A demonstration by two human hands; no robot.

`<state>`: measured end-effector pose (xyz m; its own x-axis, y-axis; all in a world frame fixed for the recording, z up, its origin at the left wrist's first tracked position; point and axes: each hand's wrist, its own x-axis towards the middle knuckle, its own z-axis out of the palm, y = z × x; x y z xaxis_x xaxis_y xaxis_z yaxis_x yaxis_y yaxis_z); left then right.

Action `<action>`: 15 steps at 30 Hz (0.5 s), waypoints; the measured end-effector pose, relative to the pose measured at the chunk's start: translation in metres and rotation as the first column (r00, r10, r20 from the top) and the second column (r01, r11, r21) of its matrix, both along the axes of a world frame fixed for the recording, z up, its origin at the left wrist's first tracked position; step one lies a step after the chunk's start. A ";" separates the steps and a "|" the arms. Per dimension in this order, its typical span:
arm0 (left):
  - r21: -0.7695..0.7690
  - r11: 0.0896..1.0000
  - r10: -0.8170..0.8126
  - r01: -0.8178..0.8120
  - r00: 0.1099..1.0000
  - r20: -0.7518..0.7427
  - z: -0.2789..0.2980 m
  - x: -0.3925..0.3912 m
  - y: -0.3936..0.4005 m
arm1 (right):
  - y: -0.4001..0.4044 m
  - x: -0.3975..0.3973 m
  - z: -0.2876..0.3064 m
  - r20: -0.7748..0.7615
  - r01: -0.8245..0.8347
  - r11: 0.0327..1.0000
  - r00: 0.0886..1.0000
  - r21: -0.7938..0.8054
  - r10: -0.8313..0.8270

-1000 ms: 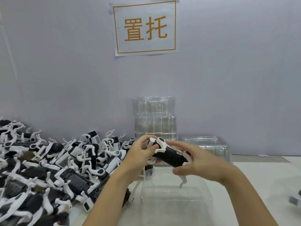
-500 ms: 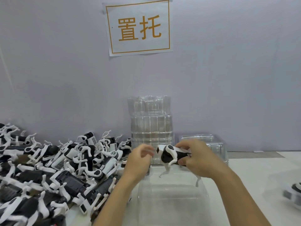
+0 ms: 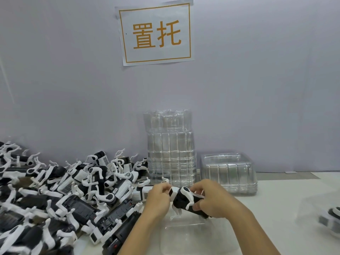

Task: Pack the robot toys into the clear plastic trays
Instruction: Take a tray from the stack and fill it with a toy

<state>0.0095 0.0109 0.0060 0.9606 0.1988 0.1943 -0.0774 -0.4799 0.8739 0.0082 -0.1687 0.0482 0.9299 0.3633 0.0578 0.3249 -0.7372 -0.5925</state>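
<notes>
A black-and-white robot dog toy [image 3: 184,199] hangs just above a clear plastic tray [image 3: 195,238] that lies on the table in front of me. My right hand [image 3: 211,199] grips the toy's body from the right, fingers curled round it. My left hand [image 3: 159,196] pinches the toy's head end from the left. The toy's white legs point down toward the tray. A big heap of the same robot toys [image 3: 55,196] covers the table's left side.
A tall stack of clear trays [image 3: 171,150] stands against the wall behind my hands. A lower stack of trays [image 3: 228,172] sits to its right. At the far right edge lies a packed tray with a toy [image 3: 331,219]. A paper sign [image 3: 156,32] hangs on the wall.
The toy has been turned from lying on its back to legs down and lowered toward the tray. Both hands dropped with it and regripped.
</notes>
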 end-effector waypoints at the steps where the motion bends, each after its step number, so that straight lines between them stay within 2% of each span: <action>1: -0.006 1.000 0.003 -0.003 1.000 0.003 0.000 0.000 0.000 | 0.000 0.000 0.000 0.004 0.001 1.000 1.000 -0.006 -0.001; 8: -0.066 0.998 0.025 -0.021 0.998 0.056 0.001 0.000 0.000 | 0.005 -0.002 0.000 0.052 0.011 0.996 0.999 -0.087 -0.006; 11: -0.028 1.000 0.007 -0.006 0.999 0.041 0.000 0.000 0.000 | 0.005 -0.001 0.000 0.081 -0.009 0.998 0.997 -0.055 0.013; 15: -0.050 0.998 0.030 -0.029 0.999 0.036 -0.001 -0.001 -0.001 | 0.007 -0.002 0.001 0.170 -0.030 0.999 0.985 0.014 0.027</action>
<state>0.0088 0.0095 0.0054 0.9465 0.2371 0.2187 -0.0964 -0.4391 0.8933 0.0067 -0.1620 0.0495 0.8951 0.3876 0.2205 0.4430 -0.7164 -0.5390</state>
